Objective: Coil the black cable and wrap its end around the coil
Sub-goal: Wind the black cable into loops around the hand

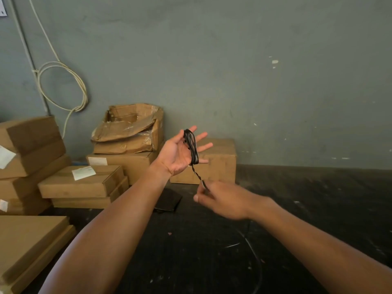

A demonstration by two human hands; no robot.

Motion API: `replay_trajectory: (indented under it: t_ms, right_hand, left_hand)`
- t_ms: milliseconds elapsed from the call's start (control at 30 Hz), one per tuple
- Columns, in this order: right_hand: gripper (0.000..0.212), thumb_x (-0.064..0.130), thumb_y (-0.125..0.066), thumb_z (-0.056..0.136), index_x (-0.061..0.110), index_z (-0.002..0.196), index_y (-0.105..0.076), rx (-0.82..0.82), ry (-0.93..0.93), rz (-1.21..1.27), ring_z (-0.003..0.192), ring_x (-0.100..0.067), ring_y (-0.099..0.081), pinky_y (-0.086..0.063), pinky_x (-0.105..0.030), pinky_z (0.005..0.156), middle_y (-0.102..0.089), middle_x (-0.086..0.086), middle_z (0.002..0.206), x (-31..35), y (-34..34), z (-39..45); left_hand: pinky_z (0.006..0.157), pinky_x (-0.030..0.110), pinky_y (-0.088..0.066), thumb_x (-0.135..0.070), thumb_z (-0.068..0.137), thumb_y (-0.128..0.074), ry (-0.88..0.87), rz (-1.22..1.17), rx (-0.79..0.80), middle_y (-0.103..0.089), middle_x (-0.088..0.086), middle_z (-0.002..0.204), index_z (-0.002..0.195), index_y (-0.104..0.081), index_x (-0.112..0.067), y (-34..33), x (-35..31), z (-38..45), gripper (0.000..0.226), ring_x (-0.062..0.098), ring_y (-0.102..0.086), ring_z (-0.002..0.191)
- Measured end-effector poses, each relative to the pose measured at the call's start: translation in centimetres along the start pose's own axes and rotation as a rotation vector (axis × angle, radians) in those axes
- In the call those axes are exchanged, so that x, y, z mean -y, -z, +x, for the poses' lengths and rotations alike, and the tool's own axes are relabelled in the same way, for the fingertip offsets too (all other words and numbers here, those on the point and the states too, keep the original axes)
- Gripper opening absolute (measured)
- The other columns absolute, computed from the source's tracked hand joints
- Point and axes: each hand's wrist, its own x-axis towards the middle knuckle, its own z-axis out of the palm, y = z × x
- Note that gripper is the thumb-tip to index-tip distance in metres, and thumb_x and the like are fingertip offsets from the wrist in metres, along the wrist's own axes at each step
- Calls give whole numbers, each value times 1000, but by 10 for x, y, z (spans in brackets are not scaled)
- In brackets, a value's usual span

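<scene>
The black cable (191, 148) sits just above the middle of the frame, wound in several loops around the fingers of the left hand (180, 153), which is raised palm up with its fingers straight and spread, so that grip is wide rather than clenched. The coil (190, 143) crosses the fingers near their base, and the fingertips stick out beyond it toward the right. From the lower end of the coil a twisted strand of the cable runs down and to the right to the right hand (220, 200), which lies lower in the frame, a little right of centre. That hand's grip is pinching the strand between the thumb and curled fingers, with the strand taut between the two hands. Below the right hand, more of the cable trails in a loose curve over the dark floor (318, 209) toward the bottom of the frame, though it is faint against the dark surface. Both bare forearms reach in from the bottom corners. Directly behind the hands stands a closed cardboard box (220, 160) against the grey-green wall (233, 60). To its left sits a torn open box (129, 128) on top of another box, and further left, along the left edge of the frame, lie stacks of flat cardboard boxes (80, 183), some with white labels. A flat dark object (167, 202) lies on the floor under the left forearm. In the upper left of the frame, a looped white cable (63, 88) hangs on the wall.
</scene>
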Motion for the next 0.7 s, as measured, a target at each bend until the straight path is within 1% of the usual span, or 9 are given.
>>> replay_trajectory:
  t_ms: [67, 133, 200, 267, 300, 433, 500, 600, 700]
  right_hand:
    - [28, 38, -44, 102, 16, 100, -62, -79, 13, -76, 75, -11, -58, -51, -32, 74, -64, -1, 86, 4, 19, 0]
    - [31, 35, -43, 102, 15, 98, -67, -145, 11, -137, 65, -10, -57, -47, -31, 66, -64, 0, 79, 2, 38, 1]
    - [29, 35, -48, 101, 18, 96, -71, -181, 8, -205, 58, -9, -55, -45, -29, 59, -59, 11, 68, -3, 56, 3]
    - [25, 38, -55, 97, 22, 96, -73, -201, -1, -255, 61, -14, -59, -46, -31, 59, -58, 16, 67, -9, 71, 6]
    - [23, 41, -58, 94, 23, 94, -72, -209, -12, -280, 63, -15, -58, -43, -31, 59, -60, 14, 69, -13, 78, 9]
    - [19, 47, -68, 86, 31, 78, -61, -214, -23, -382, 71, -12, -49, -35, -30, 62, -55, 13, 69, -20, 104, 15]
    - [19, 47, -69, 84, 31, 80, -60, -194, -20, -425, 70, -11, -47, -32, -30, 59, -54, 12, 71, -20, 113, 17]
    - [19, 45, -70, 84, 28, 84, -60, -193, 10, -448, 66, -4, -45, -30, -29, 56, -53, 14, 70, -20, 122, 20]
    - [21, 44, -69, 84, 25, 87, -63, -186, 40, -413, 68, -3, -48, -32, -29, 58, -56, 13, 70, -27, 125, 21]
  left_hand:
    - [109, 76, -17, -45, 105, -25, 38, 48, -17, -55, 13, 144, 149, -40, -25, 7, 7, -2, 50, 45, -52, 128]
    - [110, 73, -22, -44, 105, -25, 84, 94, -10, -53, 13, 146, 150, -39, -25, 14, 12, -4, 51, 45, -51, 129]
    - [107, 73, -28, -45, 105, -24, 131, 143, 31, -54, 12, 146, 148, -41, -27, 20, 15, -9, 50, 41, -53, 128]
    - [103, 71, -34, -46, 104, -24, 184, 183, 92, -55, 11, 145, 146, -44, -29, 19, 17, -14, 49, 39, -57, 126]
    - [102, 70, -36, -46, 104, -25, 213, 196, 123, -55, 12, 145, 145, -45, -29, 18, 18, -16, 49, 39, -57, 126]
    - [109, 71, -26, -45, 103, -29, 345, 282, 249, -49, 13, 150, 143, -49, -29, 10, 23, -24, 48, 44, -46, 135]
    - [110, 70, -25, -45, 102, -33, 412, 342, 310, -47, 14, 151, 146, -47, -29, 6, 26, -26, 49, 45, -43, 137]
    - [106, 66, -33, -46, 101, -35, 518, 462, 440, -43, 15, 154, 150, -39, -30, -4, 30, -29, 52, 45, -40, 139]
    - [106, 59, -34, -44, 101, -34, 560, 470, 562, -38, 15, 157, 153, -34, -30, -14, 31, -34, 53, 48, -33, 142]
